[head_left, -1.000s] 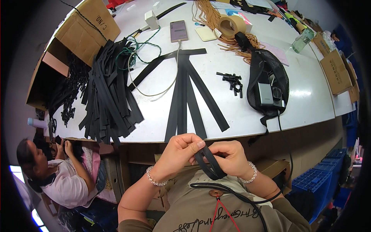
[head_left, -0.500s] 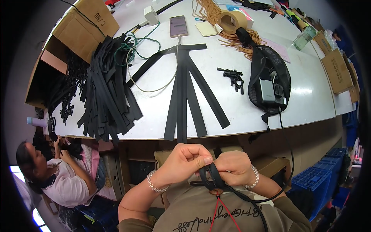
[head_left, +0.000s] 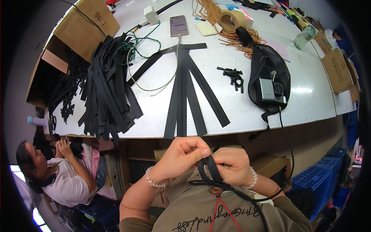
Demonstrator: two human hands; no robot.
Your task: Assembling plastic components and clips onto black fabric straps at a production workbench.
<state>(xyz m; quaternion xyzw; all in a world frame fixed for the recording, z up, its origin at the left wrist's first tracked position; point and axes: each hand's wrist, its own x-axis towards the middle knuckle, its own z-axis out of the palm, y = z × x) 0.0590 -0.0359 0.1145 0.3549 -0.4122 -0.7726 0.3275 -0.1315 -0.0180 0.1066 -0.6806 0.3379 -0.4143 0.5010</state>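
At the far left, beside the front edge of the white table (head_left: 150,116), there is a co-worker in a white top (head_left: 67,178), with two hands raised close together; what they hold is too small to tell. On the left part of the table is an open brown cardboard box (head_left: 91,23), and next to it lies a thick pile of flat black strips (head_left: 108,85). A thin dark green cord (head_left: 133,52) is tangled at the upper right of this pile. A thin white cable (head_left: 156,89) curves toward the rectangular phone (head_left: 178,26). Below the phone, several long flat black strips (head_left: 181,96) spread like a fan. In front of the table, the left hand (head_left: 189,151) is closed narrow and pinches, with thumb against fingers, the top of a flat black band bent into a loop (head_left: 212,170). The loop hangs between the two hands, before the person's chest. The right hand (head_left: 234,166) is closed on the other side of the loop, its fingertips partly hidden. Farther right on the table are a small group of black parts (head_left: 233,77), a wide roll of tan tape (head_left: 232,21) and a black mesh bag (head_left: 257,77) with a grey device (head_left: 266,91) inside.
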